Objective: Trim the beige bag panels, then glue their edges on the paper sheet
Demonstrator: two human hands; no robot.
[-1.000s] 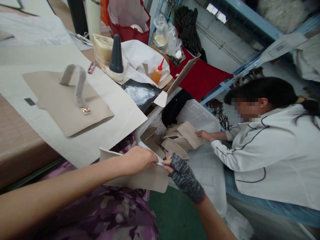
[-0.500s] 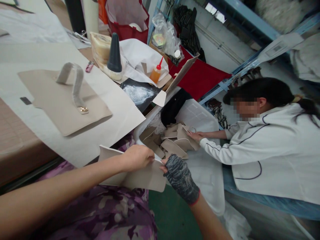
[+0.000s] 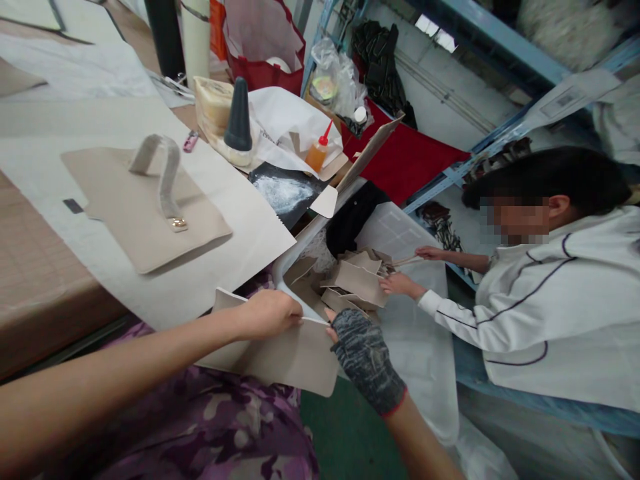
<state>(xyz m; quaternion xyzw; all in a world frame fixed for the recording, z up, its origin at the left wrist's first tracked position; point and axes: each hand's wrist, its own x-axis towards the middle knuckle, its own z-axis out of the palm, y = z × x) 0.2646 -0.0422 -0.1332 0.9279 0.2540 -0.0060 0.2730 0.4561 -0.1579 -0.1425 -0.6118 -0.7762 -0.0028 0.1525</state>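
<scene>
My left hand is bare, its fingers closed on the upper edge of a beige leather-like panel held over my lap. At the panel's right corner my right hand, in a grey fingerless glove with a red cuff, pinches the same edge; part of its grip is hidden. The panel hangs bent, its left part behind my left forearm. On the table to the left lies another beige panel with a strap handle and a gold-coloured fitting.
Just beyond my hands, a white plastic tub holds several beige pieces. A co-worker's hands reach over it from the right. A glue bottle with a red tip and a dark cone stand at the table's far end.
My left hand has slid slightly left along the panel's edge, away from my right hand. The co-worker's hands have shifted among the pieces in the tub, and a second hand now shows.
</scene>
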